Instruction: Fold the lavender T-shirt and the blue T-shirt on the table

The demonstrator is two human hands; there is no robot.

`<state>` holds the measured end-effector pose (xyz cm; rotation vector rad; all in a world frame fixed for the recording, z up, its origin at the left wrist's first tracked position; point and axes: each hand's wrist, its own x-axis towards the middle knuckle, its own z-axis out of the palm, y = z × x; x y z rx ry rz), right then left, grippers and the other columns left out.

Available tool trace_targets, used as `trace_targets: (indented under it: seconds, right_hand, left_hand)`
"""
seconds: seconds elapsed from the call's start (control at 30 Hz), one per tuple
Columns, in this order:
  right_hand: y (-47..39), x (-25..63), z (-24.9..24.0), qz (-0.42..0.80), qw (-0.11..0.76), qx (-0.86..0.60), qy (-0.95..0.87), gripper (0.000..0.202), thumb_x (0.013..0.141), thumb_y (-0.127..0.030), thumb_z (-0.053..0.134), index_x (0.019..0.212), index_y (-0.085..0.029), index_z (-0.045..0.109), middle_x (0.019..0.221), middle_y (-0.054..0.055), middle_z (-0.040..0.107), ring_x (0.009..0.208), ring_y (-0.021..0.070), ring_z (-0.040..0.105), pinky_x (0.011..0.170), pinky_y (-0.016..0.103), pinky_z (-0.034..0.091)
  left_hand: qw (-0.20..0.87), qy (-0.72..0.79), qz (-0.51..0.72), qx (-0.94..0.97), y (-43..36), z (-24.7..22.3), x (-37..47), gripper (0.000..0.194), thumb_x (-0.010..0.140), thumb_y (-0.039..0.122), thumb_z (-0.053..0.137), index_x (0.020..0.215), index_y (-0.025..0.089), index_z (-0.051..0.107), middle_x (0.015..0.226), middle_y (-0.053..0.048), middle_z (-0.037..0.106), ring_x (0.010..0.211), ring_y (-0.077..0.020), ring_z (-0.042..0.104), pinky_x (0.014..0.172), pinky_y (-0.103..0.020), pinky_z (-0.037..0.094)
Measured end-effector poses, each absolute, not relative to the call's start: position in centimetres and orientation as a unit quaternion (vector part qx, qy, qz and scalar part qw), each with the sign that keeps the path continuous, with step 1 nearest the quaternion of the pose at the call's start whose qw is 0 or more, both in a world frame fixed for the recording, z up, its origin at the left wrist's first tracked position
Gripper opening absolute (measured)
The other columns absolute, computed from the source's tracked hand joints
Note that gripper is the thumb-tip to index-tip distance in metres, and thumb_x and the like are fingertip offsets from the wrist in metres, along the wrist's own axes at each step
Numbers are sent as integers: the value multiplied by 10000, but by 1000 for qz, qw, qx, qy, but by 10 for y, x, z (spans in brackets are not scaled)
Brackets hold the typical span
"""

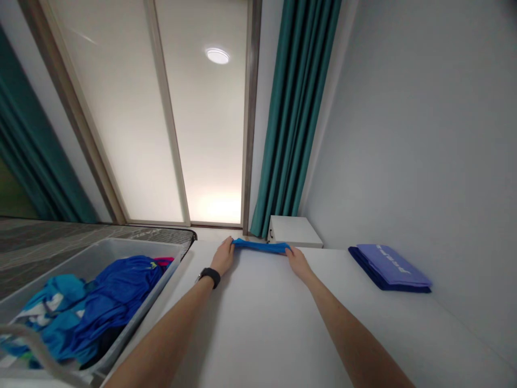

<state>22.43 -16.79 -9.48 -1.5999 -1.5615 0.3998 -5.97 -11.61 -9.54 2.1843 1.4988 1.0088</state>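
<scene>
Between both hands, a blue cloth [262, 247].

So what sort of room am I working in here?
Probably a bedroom or laundry corner at home: teal curtain, frosted sliding doors, and a bin of clothes.

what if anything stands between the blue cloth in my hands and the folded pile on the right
Only the right hand, which grips one end of the blue cloth, comes between it and the folded pile; past the hand, the white tabletop runs to the pile. No other obstacle is visible.
</scene>
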Motion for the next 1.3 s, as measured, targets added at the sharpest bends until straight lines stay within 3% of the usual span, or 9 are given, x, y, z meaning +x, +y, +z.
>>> trace_targets:
  seconds: [0.1, 0.23, 0.37, 0.63, 0.9, 1.03, 1.13, 1.23, 1.3]
  right_hand:
    - [-160, 225, -72, 131, 467, -626, -611, 327, 885, -370, 352, 901, -200, 630, 863, 72, 685, 858, 231, 606, 818, 358, 468]
    - [-159, 225, -29, 84, 518, -610, -593, 426, 926, -430, 290, 1077, -179, 600, 1007, 108, 666, 942, 243, 589, 872, 373, 443]
    - [-182, 227, -9, 52, 527, -574, -625, 425, 918, -466, 350, 1119, -186, 599, 1051, 107, 664, 981, 259, 588, 880, 373, 434]
    - [-245, 224, -85, 99, 343, -619, -700, 320, 953, -335, 325, 955, -202, 616, 843, 67, 665, 785, 226, 627, 741, 328, 468]
    - [-290, 233, -107, -28, 203, -576, -791, 278, 908, -132, 475, 1089, -216, 668, 1065, 109, 649, 1034, 246, 583, 902, 391, 486]
    - [-316, 237, -106, -115, 196, -507, -831, 287, 883, -91, 510, 1052, -237, 690, 1303, 110, 563, 1257, 284, 457, 1066, 512, 362]
    - [-335, 236, -102, -122, 197, -414, -880, 293, 940, -104, 416, 1015, -218, 676, 1070, 71, 670, 1137, 213, 548, 1144, 501, 256]
    - [-356, 229, -91, -118, 198, -375, -898, 344, 975, -120, 336, 1010, -199, 669, 729, 20, 629, 783, 157, 594, 1108, 424, 314]
    - [-369, 224, -80, -86, 181, -365, -909, 316, 985, -222, 359, 1078, -194, 659, 720, 32, 620, 734, 169, 575, 1043, 424, 371]
  left_hand:
    - [122, 507, 408, 750, -113, -67, -54, 269, 971, 240, 289, 1027, 190, 547, 1431, -159, 456, 1408, -250, 328, 1098, -432, 343]
    - [64, 449, 524, 721, -120, -13, -46, 288, 966, 263, 331, 1045, 167, 591, 1498, -150, 383, 1418, -260, 312, 1124, -427, 319]
    - [38, 429, 535, 727, -137, 11, -55, 316, 962, 288, 364, 1122, 182, 615, 1427, -116, 480, 1334, -250, 434, 1124, -413, 328]
    - [44, 489, 282, 824, -191, -69, -94, 293, 978, 300, 364, 1054, 200, 629, 1057, -92, 642, 937, -232, 637, 849, -334, 486]
    - [-24, 475, 89, 875, -232, -64, -98, 233, 981, 226, 397, 953, 193, 626, 911, -73, 648, 885, -239, 620, 793, -350, 481]
    - [-26, 442, 25, 896, -258, -56, -98, 187, 944, 148, 447, 945, 188, 630, 913, -77, 666, 900, -246, 632, 825, -372, 486]
    - [-9, 424, -29, 905, -281, -51, -102, 229, 911, 93, 440, 976, 184, 641, 937, -85, 691, 902, -255, 657, 801, -367, 495]
    - [44, 406, -64, 910, -306, -37, -107, 265, 923, 135, 405, 979, 210, 653, 893, -69, 718, 813, -251, 691, 698, -336, 499]
    - [61, 396, -66, 914, -320, -21, -111, 259, 935, 221, 409, 982, 245, 662, 867, -57, 726, 789, -261, 699, 674, -338, 495]
